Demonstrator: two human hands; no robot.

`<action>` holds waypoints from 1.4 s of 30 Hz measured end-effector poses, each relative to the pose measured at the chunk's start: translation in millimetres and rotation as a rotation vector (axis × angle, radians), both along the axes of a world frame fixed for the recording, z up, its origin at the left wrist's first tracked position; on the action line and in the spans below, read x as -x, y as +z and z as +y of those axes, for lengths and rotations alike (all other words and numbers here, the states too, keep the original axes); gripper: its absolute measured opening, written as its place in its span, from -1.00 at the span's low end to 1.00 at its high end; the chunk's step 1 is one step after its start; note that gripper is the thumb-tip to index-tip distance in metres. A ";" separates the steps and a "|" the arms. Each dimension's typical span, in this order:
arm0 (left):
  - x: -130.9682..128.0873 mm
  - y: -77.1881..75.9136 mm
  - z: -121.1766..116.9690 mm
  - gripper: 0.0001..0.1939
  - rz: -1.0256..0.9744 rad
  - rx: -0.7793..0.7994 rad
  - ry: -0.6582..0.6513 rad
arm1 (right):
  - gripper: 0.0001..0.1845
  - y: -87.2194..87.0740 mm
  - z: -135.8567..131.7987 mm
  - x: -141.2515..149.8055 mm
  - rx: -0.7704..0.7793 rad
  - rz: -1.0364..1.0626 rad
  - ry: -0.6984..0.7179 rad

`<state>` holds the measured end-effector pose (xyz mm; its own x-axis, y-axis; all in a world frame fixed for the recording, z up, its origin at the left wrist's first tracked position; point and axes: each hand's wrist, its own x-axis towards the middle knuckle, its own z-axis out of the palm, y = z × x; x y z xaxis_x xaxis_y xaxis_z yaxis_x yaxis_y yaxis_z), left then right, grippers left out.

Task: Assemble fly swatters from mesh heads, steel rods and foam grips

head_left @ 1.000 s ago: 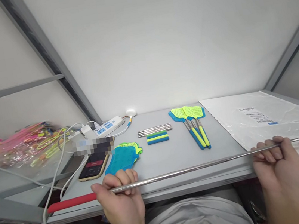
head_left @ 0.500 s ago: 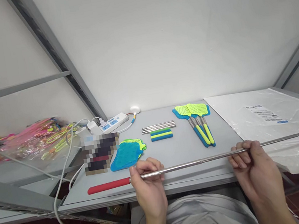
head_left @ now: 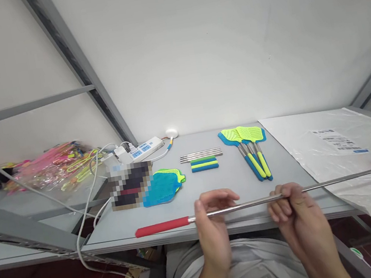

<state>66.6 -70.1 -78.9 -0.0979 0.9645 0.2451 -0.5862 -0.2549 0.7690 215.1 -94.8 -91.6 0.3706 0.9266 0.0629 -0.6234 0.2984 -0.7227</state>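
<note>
A telescopic fly swatter (head_left: 252,203) with a red handle, a long drawn-out metal rod and a red head cut off by the right edge lies across both hands, above the table's front edge. My left hand (head_left: 215,237) holds the rod just beside the handle, thumb over it, with the fingers loosely stretched. Farther along, my right hand (head_left: 304,223) is closed on the rod, pinching it between thumb and curled fingers. Behind them lie several metal rods (head_left: 200,155), green, blue and yellow handle sleeves (head_left: 204,164), and blue and yellow swatter heads (head_left: 165,187).
Several finished-looking fly swatters (head_left: 253,152) lie at the table's back right, beside a white plastic sheet (head_left: 294,140) with a label. A power strip (head_left: 145,150) with white cables and a blurred-out object (head_left: 131,185) are at left. Bagged colourful items (head_left: 56,166) fill the left shelf.
My hands have come closer together along the rod, the left moving right with the handle and the right moving left. My left fingers have loosened. The view has shifted slightly.
</note>
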 end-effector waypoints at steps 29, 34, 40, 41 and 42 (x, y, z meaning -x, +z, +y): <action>38.4 9.2 11.7 -0.69 -0.174 0.029 0.280 | -0.76 4.3 0.3 -17.5 -0.016 -0.089 -0.056; 31.1 13.0 5.0 -0.66 -0.191 -0.005 0.272 | -0.76 5.4 0.1 -2.9 -0.012 -0.060 -0.007; 7.8 15.6 -9.7 -0.65 -0.151 -0.071 0.095 | -0.75 -0.1 0.4 26.9 0.005 -0.025 0.115; 5.2 15.5 -11.7 -0.65 -0.149 -0.076 0.082 | -0.73 -0.6 0.3 31.3 0.007 -0.019 0.134; 3.4 15.4 -13.2 -0.65 -0.150 -0.080 0.073 | -0.73 -1.3 0.3 35.2 0.010 -0.011 0.142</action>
